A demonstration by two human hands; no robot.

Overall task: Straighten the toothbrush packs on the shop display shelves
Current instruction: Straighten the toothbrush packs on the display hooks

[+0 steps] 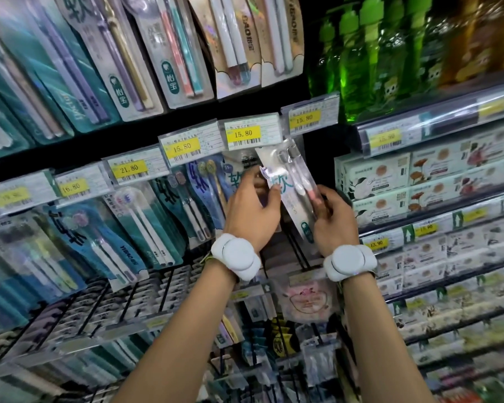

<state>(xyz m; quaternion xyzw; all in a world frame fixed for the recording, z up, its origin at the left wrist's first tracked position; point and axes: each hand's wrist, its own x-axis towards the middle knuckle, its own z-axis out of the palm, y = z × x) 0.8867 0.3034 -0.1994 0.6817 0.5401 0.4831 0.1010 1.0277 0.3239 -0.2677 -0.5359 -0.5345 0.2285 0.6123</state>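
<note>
Packs in the left rows point(146, 225) are seen hanging tilted and overlapping; these are judged outstanding. The left hand point(252, 212) is closed on the upper left edge of a clear toothbrush pack point(291, 187), held tilted under the 15.80 price tag point(249, 134). The right hand point(333, 219) is pinched on its lower right edge. Rehanging is not yet done.

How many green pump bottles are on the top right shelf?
4 at least: green pump bottles side by side, left, next, third, fourth. More may be hidden behind them.
</note>
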